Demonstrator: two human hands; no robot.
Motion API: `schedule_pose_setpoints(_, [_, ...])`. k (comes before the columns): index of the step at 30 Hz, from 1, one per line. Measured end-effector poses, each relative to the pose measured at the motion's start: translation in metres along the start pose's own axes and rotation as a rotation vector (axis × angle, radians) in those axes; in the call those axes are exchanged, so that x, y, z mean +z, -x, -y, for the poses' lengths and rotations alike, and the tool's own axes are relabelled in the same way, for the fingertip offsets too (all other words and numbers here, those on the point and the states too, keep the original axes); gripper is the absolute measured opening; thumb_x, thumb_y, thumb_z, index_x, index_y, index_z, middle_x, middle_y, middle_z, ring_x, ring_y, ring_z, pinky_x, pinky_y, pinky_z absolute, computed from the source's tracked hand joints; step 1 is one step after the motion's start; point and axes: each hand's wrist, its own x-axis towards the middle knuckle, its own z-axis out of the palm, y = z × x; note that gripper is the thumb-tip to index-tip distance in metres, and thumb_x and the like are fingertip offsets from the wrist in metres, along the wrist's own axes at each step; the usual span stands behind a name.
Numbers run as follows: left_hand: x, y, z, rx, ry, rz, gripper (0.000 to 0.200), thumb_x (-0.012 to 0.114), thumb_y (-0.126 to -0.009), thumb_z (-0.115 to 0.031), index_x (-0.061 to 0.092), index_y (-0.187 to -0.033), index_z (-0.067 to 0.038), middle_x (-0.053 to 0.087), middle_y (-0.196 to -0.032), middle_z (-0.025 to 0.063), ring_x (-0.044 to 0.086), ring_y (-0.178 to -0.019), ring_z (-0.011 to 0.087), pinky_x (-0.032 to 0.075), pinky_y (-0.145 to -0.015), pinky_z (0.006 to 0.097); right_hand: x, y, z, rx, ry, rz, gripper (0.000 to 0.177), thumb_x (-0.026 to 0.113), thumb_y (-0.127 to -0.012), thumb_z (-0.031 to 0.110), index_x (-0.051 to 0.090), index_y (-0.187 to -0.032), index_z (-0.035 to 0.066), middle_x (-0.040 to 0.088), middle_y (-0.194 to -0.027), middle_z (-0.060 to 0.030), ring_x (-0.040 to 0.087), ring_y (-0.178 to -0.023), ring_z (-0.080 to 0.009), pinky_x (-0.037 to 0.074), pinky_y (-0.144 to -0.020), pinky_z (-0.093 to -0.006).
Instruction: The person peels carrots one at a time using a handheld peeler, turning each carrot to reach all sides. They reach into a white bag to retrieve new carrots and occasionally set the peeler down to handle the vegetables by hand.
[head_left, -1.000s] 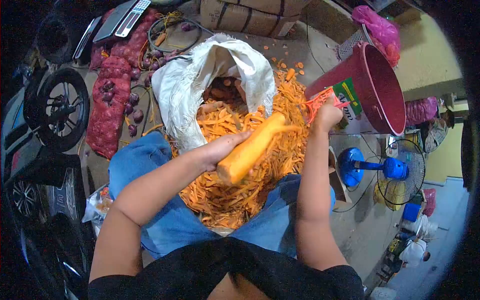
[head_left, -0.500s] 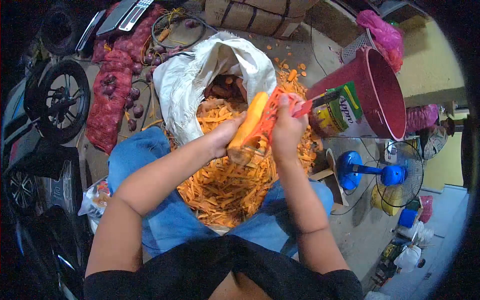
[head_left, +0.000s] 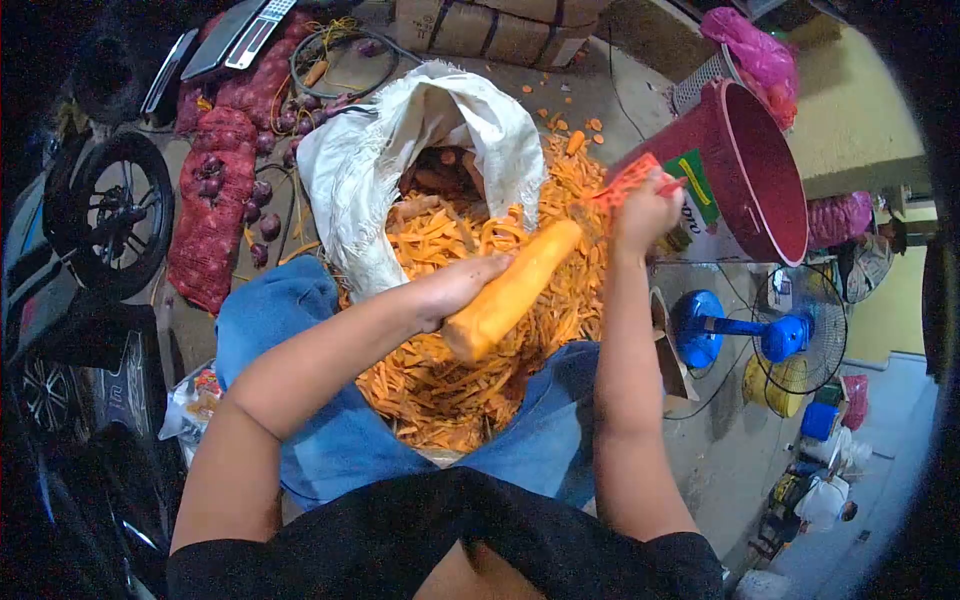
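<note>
A thick, smooth orange carrot (head_left: 520,285) points up and to the right, with my left hand (head_left: 462,287) closed around its side. My right hand (head_left: 645,218) grips a red peeler (head_left: 630,180), held apart from the carrot, beyond its far end and to the right. Below both hands, a heap of carrot peelings (head_left: 435,390) spreads between my jeans-covered legs. The white woven sack (head_left: 345,195) lies with its mouth towards me. Unpeeled carrots (head_left: 440,178) show in its dark opening, partly hidden.
Close to my right hand stands a tilted maroon bin (head_left: 735,160). A blue fan (head_left: 785,338) is at the right. Red net bags of onions (head_left: 212,225) lie left of the sack, near a motorcycle wheel (head_left: 125,215). Behind sits a cardboard box (head_left: 490,28).
My right hand and the peeler have moved off the carrot, up and to the right. The carrot now shows a smooth orange surface along its near end, where it looked brownish before.
</note>
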Motion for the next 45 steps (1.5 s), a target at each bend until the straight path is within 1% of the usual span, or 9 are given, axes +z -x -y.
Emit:
schedule_pose_setpoints(7, [-0.005,0.008,-0.006,0.07,0.239,-0.037,0.039,0.031,-0.084,-0.034,0.044,-0.105,-0.004,0.054,-0.096,0.009,0.055,-0.08,0.0154,0.045,-0.07,0.0282,-0.008,0.021,0.051,0.466,-0.569,0.314,0.015,0.051,-0.076,0.015,0.049,-0.078,-0.001,0.052,-0.067,-0.007,0.05,-0.061,-0.014,0.04,-0.056,-0.0266])
schedule_pose_setpoints(12, [-0.018,-0.014,0.004,0.1,0.402,-0.039,0.036,0.026,-0.085,-0.033,0.042,-0.105,-0.009,0.054,-0.088,0.0055,0.055,-0.071,0.0126,0.046,-0.061,0.0262,-0.017,0.096,0.109,0.11,-0.404,0.603,0.013,0.048,-0.077,0.014,0.048,-0.077,0.0,0.051,-0.067,-0.006,0.049,-0.061,-0.0128,0.039,-0.057,-0.0256])
schedule_pose_setpoints(16, [-0.008,0.005,-0.003,0.066,0.232,-0.037,0.038,0.021,-0.086,-0.032,0.044,-0.103,-0.007,0.055,-0.085,0.0065,0.055,-0.068,0.0139,0.046,-0.062,0.0257,-0.007,0.064,0.094,-0.086,-0.202,0.355,0.012,0.048,-0.077,0.012,0.047,-0.074,0.001,0.048,-0.067,-0.0032,0.044,-0.061,-0.0096,0.037,-0.056,-0.0238])
schedule_pose_setpoints(19, [-0.009,0.005,0.003,-0.013,0.098,0.064,0.04,0.025,-0.085,-0.033,0.045,-0.101,-0.003,0.055,-0.089,0.0086,0.056,-0.073,0.0161,0.046,-0.065,0.0266,-0.013,0.01,0.077,0.392,-0.37,0.129,0.013,0.044,-0.076,0.012,0.047,-0.072,0.0,0.051,-0.064,-0.0078,0.049,-0.057,-0.0182,0.039,-0.055,-0.0302])
schedule_pose_setpoints(20, [-0.005,0.006,0.006,0.218,-0.073,-0.029,0.04,0.025,-0.085,-0.034,0.045,-0.101,-0.003,0.055,-0.09,0.0081,0.056,-0.074,0.016,0.046,-0.065,0.0268,-0.001,-0.008,0.009,-0.031,0.111,-0.113,0.012,0.042,-0.078,0.01,0.048,-0.072,0.0,0.052,-0.065,-0.0056,0.048,-0.058,-0.0146,0.039,-0.055,-0.027])
schedule_pose_setpoints(26, [-0.015,-0.003,-0.001,0.009,0.331,-0.035,0.041,0.025,-0.085,-0.037,0.045,-0.099,-0.005,0.054,-0.079,0.0072,0.055,-0.063,0.016,0.046,-0.059,0.0282,-0.019,0.025,0.074,0.346,-0.566,0.321,0.01,0.045,-0.079,0.01,0.048,-0.074,0.002,0.05,-0.069,-0.0028,0.046,-0.061,-0.0101,0.038,-0.057,-0.0234])
schedule_pose_setpoints(30, [-0.009,-0.006,-0.006,0.096,0.393,-0.108,0.041,0.024,-0.085,-0.035,0.045,-0.103,-0.004,0.055,-0.092,0.0076,0.055,-0.075,0.0143,0.045,-0.066,0.0274,-0.013,0.096,0.11,0.114,-0.491,0.512,0.01,0.047,-0.078,0.012,0.047,-0.075,0.003,0.048,-0.067,-0.0022,0.045,-0.063,-0.0101,0.039,-0.057,-0.0246])
schedule_pose_setpoints(39, [-0.005,0.002,0.007,0.074,0.112,0.066,0.042,0.028,-0.084,-0.038,0.046,-0.1,-0.004,0.055,-0.09,0.0071,0.055,-0.074,0.0137,0.045,-0.065,0.0266,-0.004,-0.008,-0.002,0.175,-0.113,-0.075,0.009,0.04,-0.079,0.008,0.047,-0.075,0.002,0.051,-0.068,-0.0049,0.048,-0.059,-0.0123,0.041,-0.055,-0.0258])
schedule_pose_setpoints(45, [-0.017,-0.014,0.002,0.085,0.341,-0.032,0.038,0.029,-0.084,-0.037,0.045,-0.101,-0.006,0.053,-0.086,0.0055,0.054,-0.07,0.0113,0.045,-0.06,0.0263,-0.02,0.073,0.111,0.167,-0.497,0.523,0.011,0.044,-0.08,0.014,0.046,-0.081,0.003,0.049,-0.071,-0.0026,0.046,-0.063,-0.0106,0.037,-0.058,-0.0242])
